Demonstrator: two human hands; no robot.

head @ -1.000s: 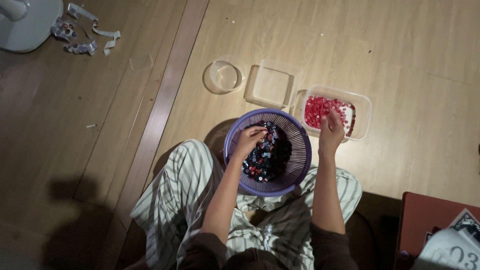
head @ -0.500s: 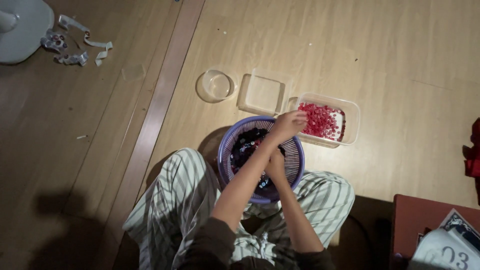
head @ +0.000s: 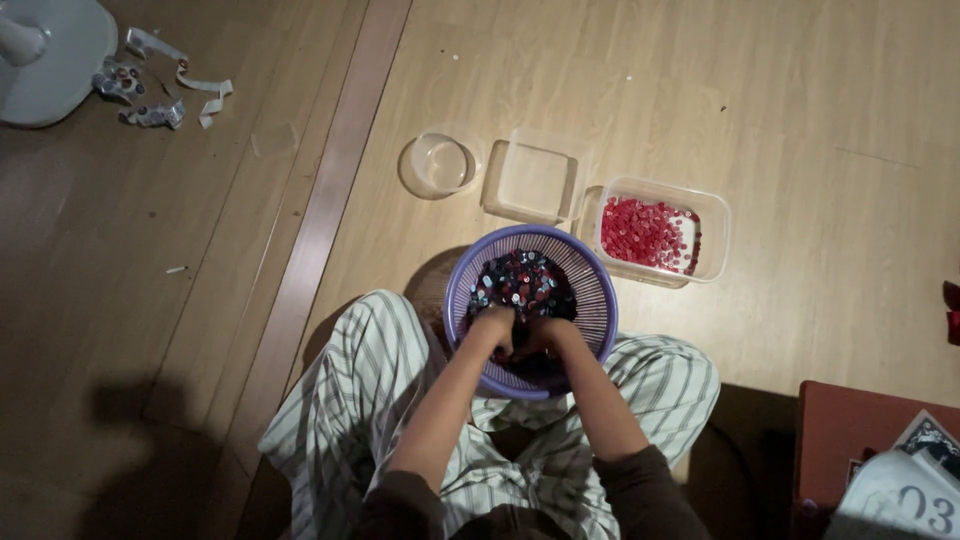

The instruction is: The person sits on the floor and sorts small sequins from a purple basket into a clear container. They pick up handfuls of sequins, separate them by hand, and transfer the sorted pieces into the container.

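One purple basket (head: 596, 290) of dark mixed sequins (head: 522, 283) is set on the wooden floor (head: 800, 120) between the striped knees, and the left hand (head: 492, 330) and right hand (head: 548, 338) are sunk in it side by side, fingers curled into the sequins. Three clear containers are lined up just beyond: one round cup (head: 438, 165), one empty square tub (head: 533, 181), and one rectangular tub of red sequins (head: 712, 215). Scraps of paper (head: 160, 95) are scattered far left.

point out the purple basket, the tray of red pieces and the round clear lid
purple basket (head: 596, 290), head view, on its slatted right wall
tray of red pieces (head: 716, 215), head view, on the clear right rim
round clear lid (head: 439, 163), head view, on its flat middle, lying on the floor
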